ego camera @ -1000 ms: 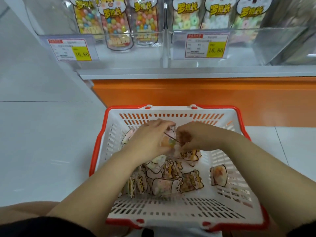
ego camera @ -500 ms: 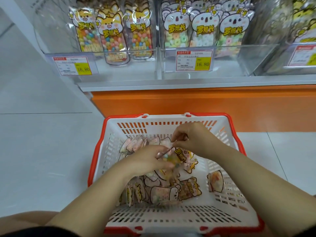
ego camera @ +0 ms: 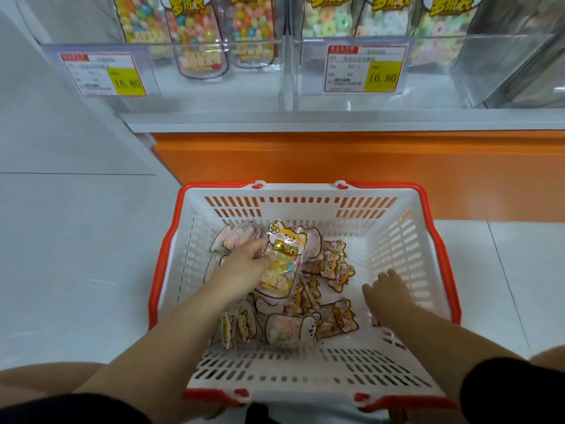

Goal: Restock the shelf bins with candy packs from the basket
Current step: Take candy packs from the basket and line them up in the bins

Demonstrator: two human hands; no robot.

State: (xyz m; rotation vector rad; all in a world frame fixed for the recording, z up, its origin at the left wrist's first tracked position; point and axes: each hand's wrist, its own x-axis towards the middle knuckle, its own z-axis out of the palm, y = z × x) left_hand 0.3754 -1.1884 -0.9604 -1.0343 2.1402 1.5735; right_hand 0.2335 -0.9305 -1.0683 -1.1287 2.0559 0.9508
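Note:
A white basket point(ego camera: 406, 240) with a red rim sits on the floor below the shelf. Several candy packs point(ego camera: 293, 328) with cartoon animal tops lie in it. My left hand point(ego camera: 247, 264) grips one orange-cat candy pack point(ego camera: 284, 258) and holds it upright over the pile. My right hand point(ego camera: 386, 292) hovers low over the right side of the basket, fingers spread and holding nothing. Above, the left clear shelf bin point(ego camera: 159, 47) holds packs of coloured candy balls, and the right shelf bin point(ego camera: 434, 41) holds pale ring-candy packs.
Two price tags reading 16.80 hang on the bin fronts, the left tag point(ego camera: 104, 75) and the right tag point(ego camera: 365, 68). An orange panel point(ego camera: 336, 160) runs under the grey shelf edge. White floor tiles point(ego camera: 76, 255) lie left and right of the basket.
My right hand let go of the pack and dropped to the right side of the basket. My left hand now holds the pack alone, upright. The camera tilted down.

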